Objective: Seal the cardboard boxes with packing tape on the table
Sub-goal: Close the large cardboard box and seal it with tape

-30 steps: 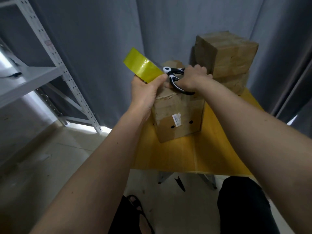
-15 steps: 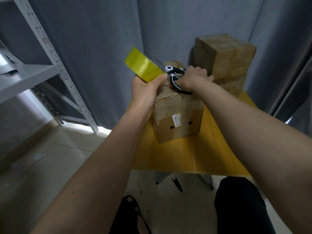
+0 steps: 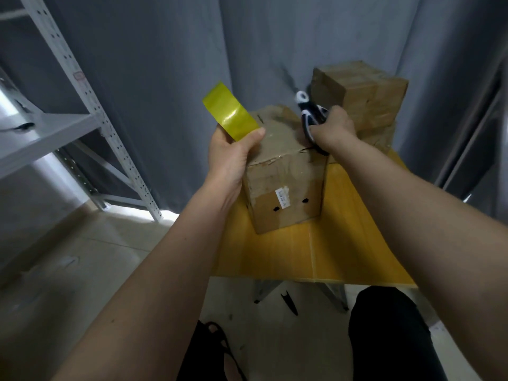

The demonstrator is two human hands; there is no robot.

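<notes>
On the yellow table (image 3: 288, 254), a box (image 3: 286, 185); left hand (image 3: 231, 158) pinched a tape strip (image 3: 231, 112), likely light, limp, sticky, best held by one end; right hand (image 3: 334, 130) gripped scissors (image 3: 309, 116)

— Single view only, worn on the head, looking forward and steeply down along both forearms.

— Facing which way?

— Toward 12 o'clock, at a grey curtain (image 3: 170, 78) behind a yellow table (image 3: 275, 251). Wide-angle, so straight edges bow near the borders.

— How near?

— Close: left hand (image 3: 231, 155) and right hand (image 3: 334, 130) sit near mid-frame, the forearms filling the lower corners at 5 and 7 o'clock. Cardboard box (image 3: 283, 174) just below centre, stacked boxes (image 3: 362, 97) at about 1 o'clock.

— Anything at the edges?

— Metal shelving (image 3: 90, 105) out at 9 to 10 o'clock, floor and dark trousers (image 3: 384, 334) low at 5 to 6 o'clock. No second view, so nothing shared.
</notes>
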